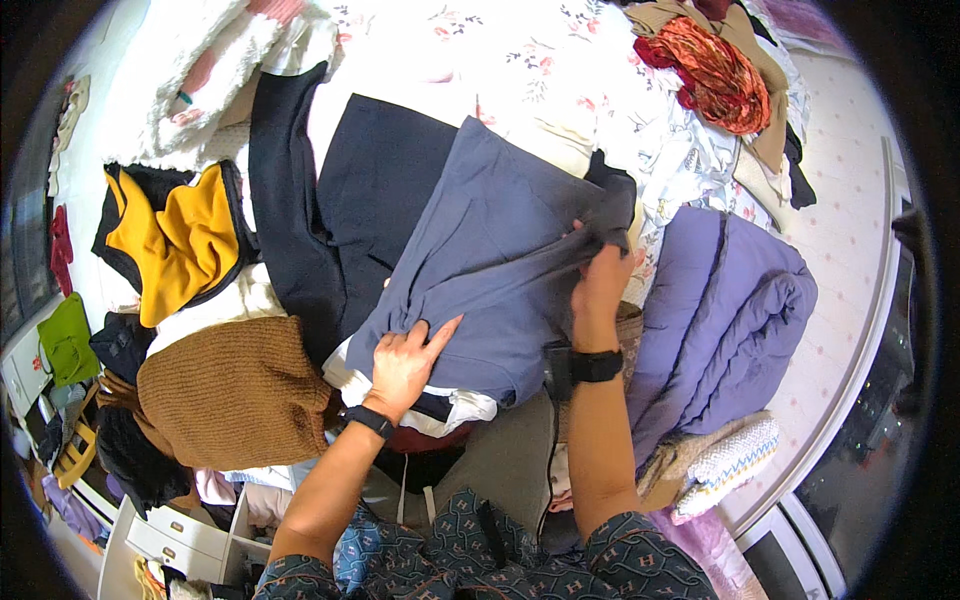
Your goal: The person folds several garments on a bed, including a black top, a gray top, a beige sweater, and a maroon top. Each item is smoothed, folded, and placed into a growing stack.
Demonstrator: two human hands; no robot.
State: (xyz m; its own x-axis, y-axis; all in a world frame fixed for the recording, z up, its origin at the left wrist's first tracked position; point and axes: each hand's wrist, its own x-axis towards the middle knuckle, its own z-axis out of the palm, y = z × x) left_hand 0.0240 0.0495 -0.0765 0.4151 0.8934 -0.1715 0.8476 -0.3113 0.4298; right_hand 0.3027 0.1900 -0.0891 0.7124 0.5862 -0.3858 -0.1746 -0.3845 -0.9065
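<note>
A blue-grey cloth garment [495, 225] lies spread before me, creased along a diagonal fold. My left hand [409, 364] is on its lower left edge, fingers curled into the fabric and the thumb pointing right. At the upper right, my right hand [602, 277] grips a bunched part of the same garment, slightly blurred. Beneath it, dark navy trousers [382, 169] stretch away to the upper left. A white cloth [469, 411] shows under the garment's lower edge. Both wrists wear dark bands.
To the left are a brown ribbed knit [236, 390] and a yellow, black-edged garment [180, 232]. A folded purple quilted piece [720, 322] sits at right. Farther back are a floral bedsheet [480, 45] and an orange-red scarf [712, 75]. White drawers [176, 536] stand at lower left.
</note>
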